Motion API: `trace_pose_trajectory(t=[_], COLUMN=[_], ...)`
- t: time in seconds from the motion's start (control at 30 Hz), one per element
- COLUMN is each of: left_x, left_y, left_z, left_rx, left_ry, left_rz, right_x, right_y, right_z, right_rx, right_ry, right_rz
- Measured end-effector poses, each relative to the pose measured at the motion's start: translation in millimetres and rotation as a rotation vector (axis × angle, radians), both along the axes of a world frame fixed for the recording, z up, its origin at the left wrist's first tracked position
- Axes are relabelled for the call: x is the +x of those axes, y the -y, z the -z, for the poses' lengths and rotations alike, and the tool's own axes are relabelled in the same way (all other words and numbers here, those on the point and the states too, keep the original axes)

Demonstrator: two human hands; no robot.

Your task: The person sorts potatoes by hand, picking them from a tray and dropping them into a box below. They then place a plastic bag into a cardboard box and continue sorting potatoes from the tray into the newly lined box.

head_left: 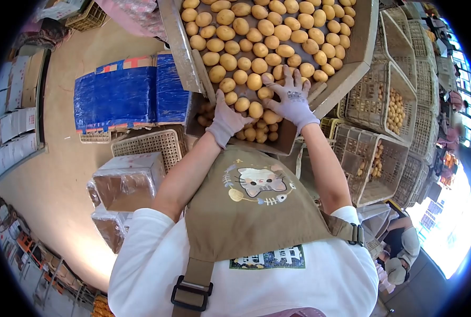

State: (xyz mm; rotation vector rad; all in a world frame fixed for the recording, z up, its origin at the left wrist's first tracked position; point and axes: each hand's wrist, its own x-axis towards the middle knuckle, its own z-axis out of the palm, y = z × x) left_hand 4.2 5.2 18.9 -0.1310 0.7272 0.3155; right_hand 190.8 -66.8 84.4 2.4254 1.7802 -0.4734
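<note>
A big grey tray [185, 50] holds several round yellow fruits [256, 37] and narrows to a chute at its near end. Below the chute sits a cardboard box [285, 142], partly filled with the same fruits [256, 132]. My left hand [226, 119], in a pale glove, rests on the fruits at the box's left edge, fingers reaching to the chute mouth. My right hand [291, 98], also gloved, lies flat with fingers spread over the fruits at the chute. Neither hand grips anything.
A blue-wrapped carton [124, 95] lies to the left on the floor. Plastic-wrapped cardboard boxes [127, 179] and an upturned mesh crate [151, 145] stand by my left arm. Mesh crates with fruits [375, 158] are stacked on the right. Another person [399, 253] crouches at lower right.
</note>
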Motion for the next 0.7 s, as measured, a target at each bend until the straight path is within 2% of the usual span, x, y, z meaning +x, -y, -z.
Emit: trace_pose_trajectory(t=[0.07, 0.13, 0.2, 0.27, 0.3, 0.33, 0.4, 0.43, 0.47, 0.53, 0.57, 0.6, 0.67, 0.7], left_x=[2, 0, 3, 6, 5, 5, 3, 6, 5, 5, 4, 4, 6, 4], left_y=[0, 2, 3, 6, 6, 7, 5, 7, 12, 9, 10, 8, 8, 9], left_z=[-2, 6, 14, 21, 18, 14, 6, 21, 35, 3, 17, 11, -5, 2], left_rx=[-0.013, -0.045, -0.051, -0.037, 0.002, 0.040, -0.100, 0.073, 0.015, -0.104, -0.019, -0.049, -0.116, -0.084], left_ry=[-0.055, 0.042, 0.130, 0.203, 0.202, 0.201, 0.219, 0.275, 0.226, 0.132, 0.128, 0.112, 0.084, 0.141], left_rz=[0.014, -0.022, -0.051, -0.084, -0.072, -0.060, -0.096, -0.137, -0.149, -0.164, -0.136, -0.139, -0.130, -0.124], right_x=[5, 35, 49, 53, 50, 55, 59, 66, 72, 75, 75, 66, 69, 63], right_y=[-16, -49, -91, -126, -139, -147, -162, -164, -165, -152, -142, -134, -108, -95], right_z=[-17, -14, -28, -29, -22, -20, -23, -23, -20, -25, -15, -30, -5, -8], right_rx=[0.081, 0.183, 0.240, 0.257, 0.188, 0.134, 0.023, 0.024, 0.009, 0.184, 0.377, 0.413, 0.703, 0.738], right_ry=[-0.016, -0.403, -0.138, -0.156, 0.029, 0.029, 0.030, -0.015, -0.053, -0.194, -0.406, -0.549, -0.794, -0.929], right_rz=[0.045, 0.323, 0.198, 0.211, 0.183, 0.198, 0.223, 0.193, 0.163, 0.164, 0.312, 0.440, 0.422, 0.469])
